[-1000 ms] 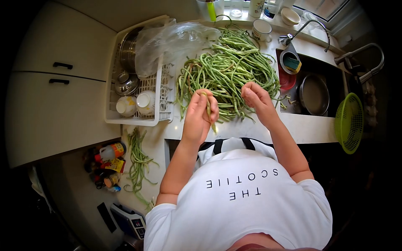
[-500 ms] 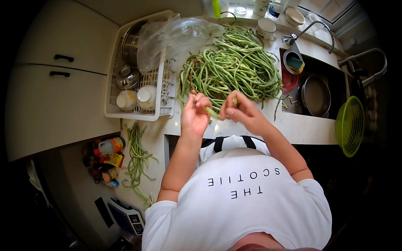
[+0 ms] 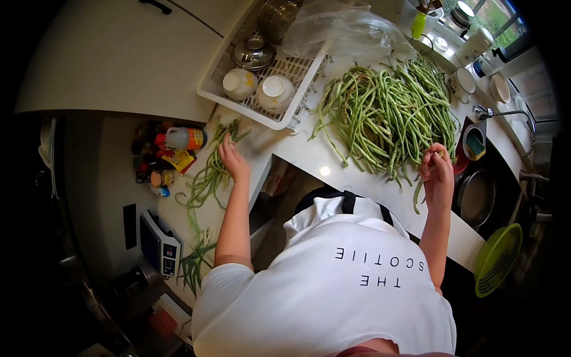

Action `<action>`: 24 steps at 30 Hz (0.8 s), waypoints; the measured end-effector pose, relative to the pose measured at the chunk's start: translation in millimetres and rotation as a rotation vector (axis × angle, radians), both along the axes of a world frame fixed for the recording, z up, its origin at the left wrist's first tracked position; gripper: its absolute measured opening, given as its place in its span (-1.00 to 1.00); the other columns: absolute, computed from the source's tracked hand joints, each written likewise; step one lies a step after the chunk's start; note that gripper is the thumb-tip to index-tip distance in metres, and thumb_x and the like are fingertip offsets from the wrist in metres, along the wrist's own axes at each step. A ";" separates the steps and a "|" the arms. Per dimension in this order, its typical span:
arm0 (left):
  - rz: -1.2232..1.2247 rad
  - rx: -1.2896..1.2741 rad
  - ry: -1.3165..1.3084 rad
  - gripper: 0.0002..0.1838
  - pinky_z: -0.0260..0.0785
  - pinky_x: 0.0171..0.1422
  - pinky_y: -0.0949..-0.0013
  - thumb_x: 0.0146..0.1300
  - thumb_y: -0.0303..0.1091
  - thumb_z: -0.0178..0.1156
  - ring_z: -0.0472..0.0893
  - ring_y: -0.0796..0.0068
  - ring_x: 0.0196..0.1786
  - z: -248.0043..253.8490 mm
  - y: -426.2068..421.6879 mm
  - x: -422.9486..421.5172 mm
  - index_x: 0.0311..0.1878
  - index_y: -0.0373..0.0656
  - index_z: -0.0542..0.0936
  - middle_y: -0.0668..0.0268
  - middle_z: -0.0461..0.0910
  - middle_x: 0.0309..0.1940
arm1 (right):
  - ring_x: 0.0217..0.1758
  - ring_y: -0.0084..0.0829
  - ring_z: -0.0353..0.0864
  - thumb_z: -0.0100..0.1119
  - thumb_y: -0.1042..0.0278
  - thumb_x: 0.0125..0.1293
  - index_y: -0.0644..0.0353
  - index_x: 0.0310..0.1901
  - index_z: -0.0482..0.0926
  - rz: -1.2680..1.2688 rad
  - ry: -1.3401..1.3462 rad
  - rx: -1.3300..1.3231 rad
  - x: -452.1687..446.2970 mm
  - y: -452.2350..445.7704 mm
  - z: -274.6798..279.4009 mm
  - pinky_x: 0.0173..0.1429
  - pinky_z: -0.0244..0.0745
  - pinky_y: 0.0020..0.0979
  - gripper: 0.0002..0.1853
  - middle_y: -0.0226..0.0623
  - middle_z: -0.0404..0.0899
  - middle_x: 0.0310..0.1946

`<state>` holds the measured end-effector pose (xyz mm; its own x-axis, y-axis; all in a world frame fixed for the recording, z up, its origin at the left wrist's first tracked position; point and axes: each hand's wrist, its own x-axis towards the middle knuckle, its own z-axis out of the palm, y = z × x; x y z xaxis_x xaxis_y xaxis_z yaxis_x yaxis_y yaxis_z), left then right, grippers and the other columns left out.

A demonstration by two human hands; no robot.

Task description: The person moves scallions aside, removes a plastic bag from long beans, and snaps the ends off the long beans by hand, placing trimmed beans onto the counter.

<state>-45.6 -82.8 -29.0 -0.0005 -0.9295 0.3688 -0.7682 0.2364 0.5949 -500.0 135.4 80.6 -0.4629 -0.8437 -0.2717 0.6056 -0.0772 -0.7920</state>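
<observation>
My left hand [image 3: 234, 162] is at the left counter with its fingers apart, at the upper part of a small bunch of long green beans [image 3: 205, 178]. Over the right edge of the large heap of long beans [image 3: 380, 113], my right hand [image 3: 437, 172] has its fingers pinched together, and a small green bit of bean shows at the fingertips. One bean [image 3: 418, 196] hangs at the counter edge just left of that hand; whether the hand touches it is unclear.
A white dish rack [image 3: 267, 119] holds bowls and metal lids beside a clear plastic bag [image 3: 351, 30]. At the right are the sink with a metal pan [image 3: 476, 196], a faucet [image 3: 505, 113] and a green colander [image 3: 498, 260]. Bottles [image 3: 184, 138] and a scale [image 3: 160, 244] stand left.
The view has turned towards the left. My left hand has moved from in front of the heap to the small bunch and opened. My right hand has parted from it, towards the sink side.
</observation>
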 end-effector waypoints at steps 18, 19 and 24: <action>0.162 0.252 -0.561 -0.69 0.21 0.36 0.05 0.29 -0.39 0.26 0.44 0.17 0.17 -58.8 18.7 60.1 0.11 0.00 0.62 0.30 0.52 0.01 | -0.44 -0.62 0.29 -0.04 0.35 0.47 0.18 0.04 0.43 -0.016 -0.080 -0.075 -12.1 -4.0 -4.3 -0.37 0.19 -0.58 -0.80 -0.43 0.40 -0.35; 0.182 0.225 -0.490 -0.70 0.24 0.33 0.04 0.30 -0.40 0.25 0.45 0.17 0.16 -56.8 15.3 57.9 0.09 0.00 0.63 0.31 0.53 -0.01 | -0.44 -0.62 0.29 -0.04 0.35 0.47 0.18 0.04 0.43 -0.014 -0.081 -0.077 -12.5 -4.0 -4.9 -0.37 0.19 -0.58 -0.80 -0.43 0.40 -0.35; 0.163 0.131 -0.403 -0.65 0.32 0.24 0.03 0.21 -0.42 0.31 0.46 0.13 0.14 -46.0 -2.0 56.9 0.09 -0.01 0.62 0.27 0.54 -0.01 | -0.42 -0.62 0.29 -0.04 0.34 0.47 0.18 0.05 0.42 -0.001 -0.117 -0.121 -13.5 -2.9 -9.0 -0.37 0.20 -0.58 -0.79 -0.43 0.39 -0.34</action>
